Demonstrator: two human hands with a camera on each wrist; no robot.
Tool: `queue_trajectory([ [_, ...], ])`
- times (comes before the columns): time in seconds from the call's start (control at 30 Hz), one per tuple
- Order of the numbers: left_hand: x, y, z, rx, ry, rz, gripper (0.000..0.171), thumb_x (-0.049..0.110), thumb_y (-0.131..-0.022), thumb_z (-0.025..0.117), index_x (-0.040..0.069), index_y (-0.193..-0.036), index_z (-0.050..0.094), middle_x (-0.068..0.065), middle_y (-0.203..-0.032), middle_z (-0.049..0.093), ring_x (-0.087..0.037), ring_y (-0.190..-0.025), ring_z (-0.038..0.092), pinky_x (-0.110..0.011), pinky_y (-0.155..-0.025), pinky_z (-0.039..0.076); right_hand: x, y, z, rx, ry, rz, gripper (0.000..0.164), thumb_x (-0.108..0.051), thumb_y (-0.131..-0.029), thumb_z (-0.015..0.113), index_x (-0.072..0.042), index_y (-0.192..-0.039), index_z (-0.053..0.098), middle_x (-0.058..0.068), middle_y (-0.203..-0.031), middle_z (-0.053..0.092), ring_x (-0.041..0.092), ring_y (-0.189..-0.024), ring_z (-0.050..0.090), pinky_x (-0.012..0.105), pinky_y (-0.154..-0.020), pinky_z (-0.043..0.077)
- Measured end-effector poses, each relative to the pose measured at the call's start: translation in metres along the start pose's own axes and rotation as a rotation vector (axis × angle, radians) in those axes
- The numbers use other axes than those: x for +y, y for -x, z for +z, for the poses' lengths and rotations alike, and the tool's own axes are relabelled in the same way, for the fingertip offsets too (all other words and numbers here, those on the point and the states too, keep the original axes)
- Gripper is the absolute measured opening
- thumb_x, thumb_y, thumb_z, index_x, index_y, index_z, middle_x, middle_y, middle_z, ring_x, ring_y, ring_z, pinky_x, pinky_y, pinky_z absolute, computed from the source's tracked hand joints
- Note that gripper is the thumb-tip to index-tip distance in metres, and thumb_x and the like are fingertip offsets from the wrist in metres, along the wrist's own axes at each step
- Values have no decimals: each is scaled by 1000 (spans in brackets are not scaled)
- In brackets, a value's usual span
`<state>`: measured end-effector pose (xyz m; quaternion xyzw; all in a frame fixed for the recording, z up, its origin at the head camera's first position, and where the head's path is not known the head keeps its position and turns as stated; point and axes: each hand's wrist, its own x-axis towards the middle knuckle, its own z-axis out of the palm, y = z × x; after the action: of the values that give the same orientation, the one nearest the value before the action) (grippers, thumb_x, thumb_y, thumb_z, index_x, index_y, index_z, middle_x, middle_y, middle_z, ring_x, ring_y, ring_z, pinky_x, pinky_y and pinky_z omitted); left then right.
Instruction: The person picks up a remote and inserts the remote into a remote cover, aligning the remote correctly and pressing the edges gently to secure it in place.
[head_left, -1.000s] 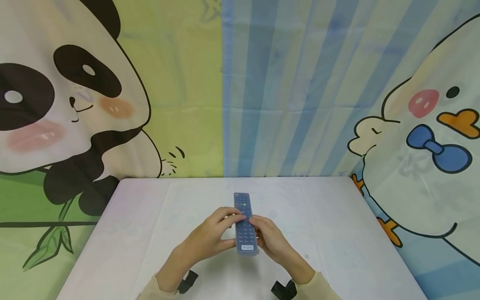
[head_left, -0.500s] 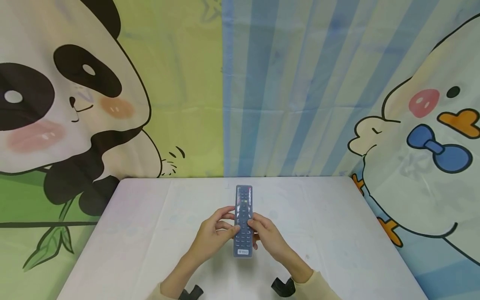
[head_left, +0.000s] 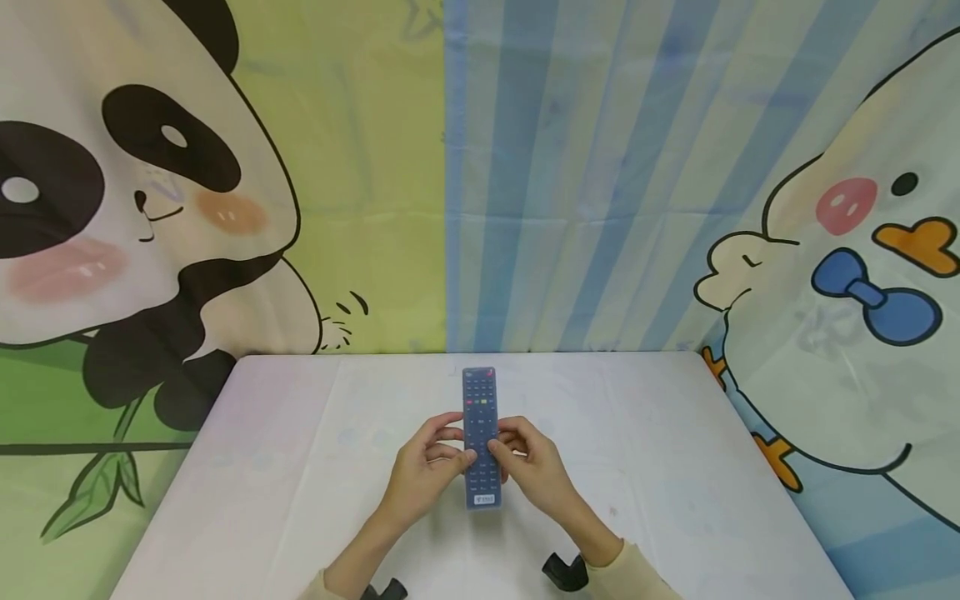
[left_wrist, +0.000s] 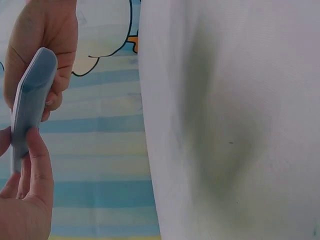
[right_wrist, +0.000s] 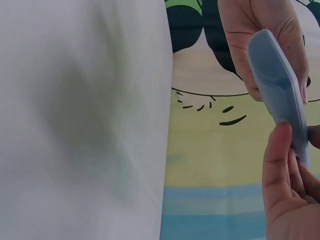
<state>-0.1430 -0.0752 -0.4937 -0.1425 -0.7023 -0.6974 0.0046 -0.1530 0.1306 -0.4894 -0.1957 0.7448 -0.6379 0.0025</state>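
Observation:
A long blue-grey remote control (head_left: 481, 400) in a translucent cover is held up between both hands, its button face towards the head camera and its white label at the near end. My left hand (head_left: 426, 467) pinches its left edge, thumb on the front. On the opposite edge my right hand (head_left: 536, 467) grips it, thumb also on the buttons. Both wrist views show the smooth back of the remote (left_wrist: 36, 87) (right_wrist: 275, 75), with fingers (left_wrist: 40, 165) (right_wrist: 276, 165) pressed against it. The remote is apart from the table, and its shadow falls below.
A white-covered table (head_left: 337, 433) lies beneath the hands. Behind it hang printed cloths with a panda (head_left: 150, 192) on the left and a white duck (head_left: 840, 367) on the right. Black wrist mounts (head_left: 566, 572) sit at both sleeves.
My left hand's fingers have come off the button face to the left edge, leaving the thumb on the front. The remote has straightened and shifted slightly up and left.

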Motion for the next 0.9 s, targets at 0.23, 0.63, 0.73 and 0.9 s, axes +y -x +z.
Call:
queue_trajectory([
  [0.23, -9, -5, 0, 15, -60, -7, 52, 19, -90, 77, 18, -137, 57, -7, -112, 65, -21, -86, 71, -32, -72, 59, -1, -3, 3, 110, 41, -3, 28, -2, -93, 70, 3, -118, 58, 11, -91, 62, 16, -70, 60, 41, -54, 56],
  [0.63, -41, -44, -3, 5, -214, -93, 49, 15, -91, 76, 8, -137, 58, -9, -109, 65, -16, -80, 70, -34, -66, 59, 35, -34, 1, 142, 274, 51, 23, -4, -92, 73, 4, -111, 63, 7, -85, 62, 17, -63, 61, 32, -49, 55],
  [0.73, -54, -55, -5, -5, -209, -132, 49, 10, -90, 75, 4, -136, 58, -11, -106, 65, -18, -79, 70, -34, -65, 59, 49, -42, 1, 124, 301, 75, 25, -5, -93, 72, 7, -111, 62, 8, -85, 62, 18, -64, 61, 28, -49, 54],
  [0.9, -69, -68, -8, -7, -205, -207, 50, 8, -89, 76, 1, -135, 57, -14, -106, 64, -22, -77, 70, -32, -64, 59, 65, -55, 2, 89, 341, 127, 26, -6, -93, 71, 10, -111, 61, 9, -85, 61, 15, -63, 61, 26, -48, 53],
])
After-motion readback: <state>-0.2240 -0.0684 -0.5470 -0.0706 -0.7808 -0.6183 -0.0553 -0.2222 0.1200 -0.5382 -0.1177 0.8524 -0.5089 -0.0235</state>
